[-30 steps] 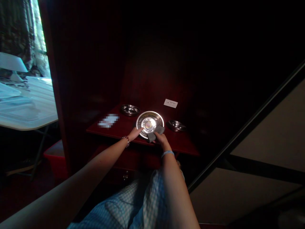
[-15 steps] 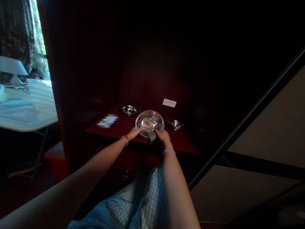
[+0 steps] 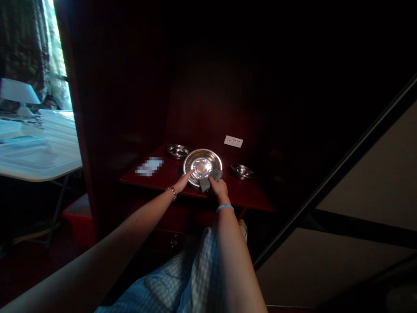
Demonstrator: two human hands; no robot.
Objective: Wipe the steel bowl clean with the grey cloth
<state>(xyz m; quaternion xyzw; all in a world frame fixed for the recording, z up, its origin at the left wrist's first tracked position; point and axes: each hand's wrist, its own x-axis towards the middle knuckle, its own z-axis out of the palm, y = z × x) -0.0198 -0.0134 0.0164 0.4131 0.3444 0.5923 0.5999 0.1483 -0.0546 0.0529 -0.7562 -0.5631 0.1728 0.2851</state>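
Observation:
A shiny metal basin [image 3: 208,157] with a yellow and red sticker in its bottom is tilted toward me at the front of a dark red desk [image 3: 250,195]. My left hand [image 3: 184,180] grips its rim at the lower left, thumb inside. On the lower right of the basin, my right hand [image 3: 219,187] is closed on a grey cloth [image 3: 205,184], which lies against the rim and inner wall. The fingers beneath the cloth are partly hidden.
One metal dish [image 3: 177,151] stands at the back left of the desk, another metal bowl [image 3: 242,171] to the right. A blurred-out paper [image 3: 150,166] lies at the left. A white socket plate [image 3: 233,141] is on the back wall. Left is a white table [image 3: 58,161] with a lamp [image 3: 20,92].
My right hand and the cloth have shifted slightly left along the basin's rim. The basin's tilt has changed a little. A foot has come into view below the desk at the right.

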